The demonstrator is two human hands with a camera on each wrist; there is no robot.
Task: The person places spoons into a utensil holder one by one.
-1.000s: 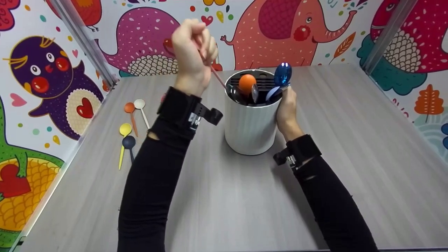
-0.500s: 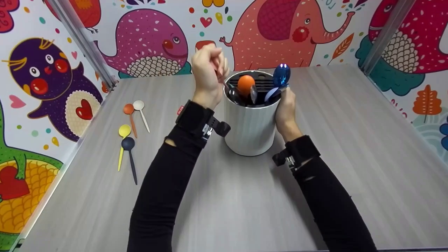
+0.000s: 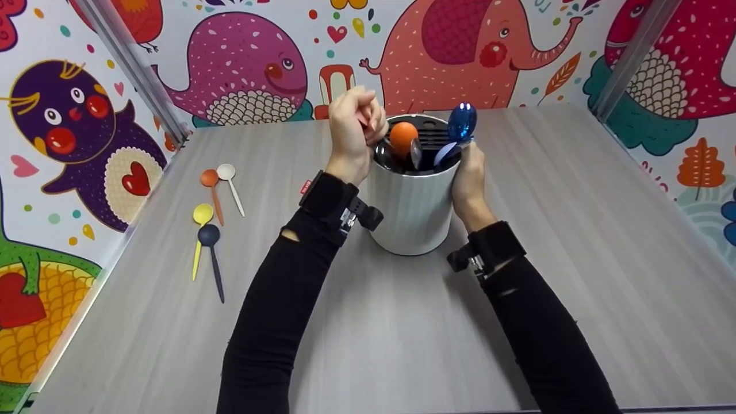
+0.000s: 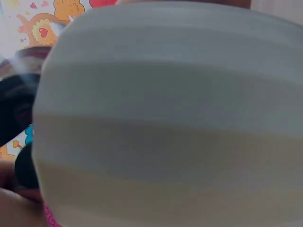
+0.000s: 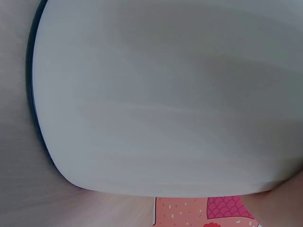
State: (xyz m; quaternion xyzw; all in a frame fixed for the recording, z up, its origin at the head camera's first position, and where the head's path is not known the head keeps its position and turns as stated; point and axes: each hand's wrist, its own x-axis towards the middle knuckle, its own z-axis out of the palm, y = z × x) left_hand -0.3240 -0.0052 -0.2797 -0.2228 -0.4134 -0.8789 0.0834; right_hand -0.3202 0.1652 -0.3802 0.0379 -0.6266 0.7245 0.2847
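Observation:
A white ribbed utensil holder (image 3: 411, 213) stands upright on the table, with a black slotted insert inside its rim. Its right side is gripped by my right hand (image 3: 471, 184), whose fingers are mostly hidden behind it. My left hand (image 3: 356, 132) is at the left rim, fingers curled as around the thin pinkish stick seen earlier; the stick itself is now hidden. Inside the holder are a round orange utensil head (image 3: 403, 137), a shiny blue spoon (image 3: 462, 122), a glossy black spoon (image 3: 390, 156) and a silvery one (image 3: 416, 153). The white wall (image 4: 165, 118) fills most of the left wrist view.
To the left on the grey table (image 3: 368, 345) lie an orange spoon (image 3: 210, 178), a white spoon (image 3: 227, 172), a yellow spoon (image 3: 202, 214) and a dark blue spoon (image 3: 209, 234). Cartoon-printed walls with metal corner posts (image 3: 129, 66) enclose the back and sides.
My left hand has come down and to the right to the holder's rim, and the pinkish stick has dropped from sight. My right hand keeps its grip on the holder.

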